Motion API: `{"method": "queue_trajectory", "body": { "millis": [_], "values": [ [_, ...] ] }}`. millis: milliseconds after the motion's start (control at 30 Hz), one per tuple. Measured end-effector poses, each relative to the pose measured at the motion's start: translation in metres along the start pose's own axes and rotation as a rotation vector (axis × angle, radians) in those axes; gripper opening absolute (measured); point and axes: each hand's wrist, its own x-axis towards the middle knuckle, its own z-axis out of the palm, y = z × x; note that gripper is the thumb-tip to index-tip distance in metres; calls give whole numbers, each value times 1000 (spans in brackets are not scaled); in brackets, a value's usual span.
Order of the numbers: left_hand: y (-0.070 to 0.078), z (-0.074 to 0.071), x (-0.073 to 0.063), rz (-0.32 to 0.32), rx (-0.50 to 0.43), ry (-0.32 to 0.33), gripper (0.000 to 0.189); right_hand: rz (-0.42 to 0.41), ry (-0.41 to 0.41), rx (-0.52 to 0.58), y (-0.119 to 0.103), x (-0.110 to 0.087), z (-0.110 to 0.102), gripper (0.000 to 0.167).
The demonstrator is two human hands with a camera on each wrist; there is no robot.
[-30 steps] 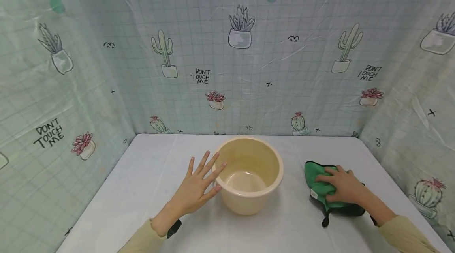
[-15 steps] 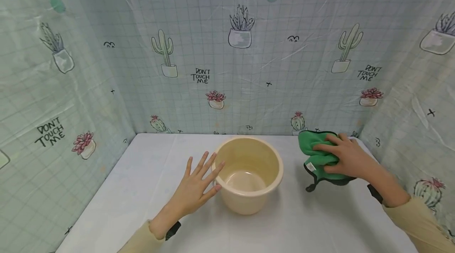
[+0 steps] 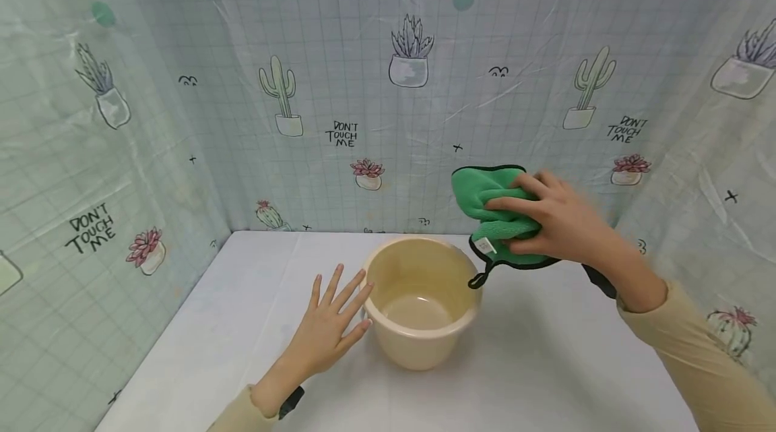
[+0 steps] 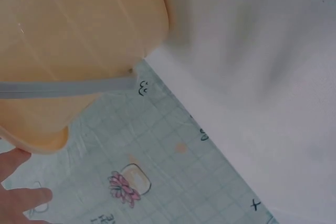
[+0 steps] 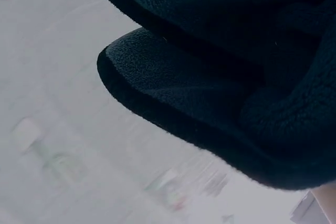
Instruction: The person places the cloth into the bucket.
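Gripping a bunched green cloth (image 3: pixel 494 216) in the right hand (image 3: pixel 560 223), fingers curled round it, raised off the table above and just behind the right rim of the cream plastic basin (image 3: pixel 422 300), forearm slanting up from the lower right. Resting the left hand (image 3: pixel 327 331) flat with straight, spread fingers against the basin's left wall, holding nothing. Standing on a white table (image 3: pixel 242 324), with cactus-printed sheeting (image 3: pixel 364 81) hung behind and at both sides.

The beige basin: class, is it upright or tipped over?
Upright. The beige basin stands on the table, its open mouth facing up, inside bottom visible.
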Motion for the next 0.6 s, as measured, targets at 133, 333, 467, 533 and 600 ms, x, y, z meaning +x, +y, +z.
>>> {"method": "queue_trajectory", "body": {
  "millis": [133,333,467,533,600],
  "values": [
    [0,0,0,-6,-15,4,55,-23,-70,-2,-16,19,8,50],
    [1,-1,0,-14,-20,-5,54,-77,-176,-9,-35,38,29,47],
    [1,-1,-1,-27,-32,-19,54,-111,-201,5,-44,44,45,46],
    [1,-1,-1,-33,-37,-27,54,-129,-211,6,-48,46,52,46],
    [1,0,-2,-34,-39,-31,54,-146,-234,11,-53,47,58,46]
  ]
}}
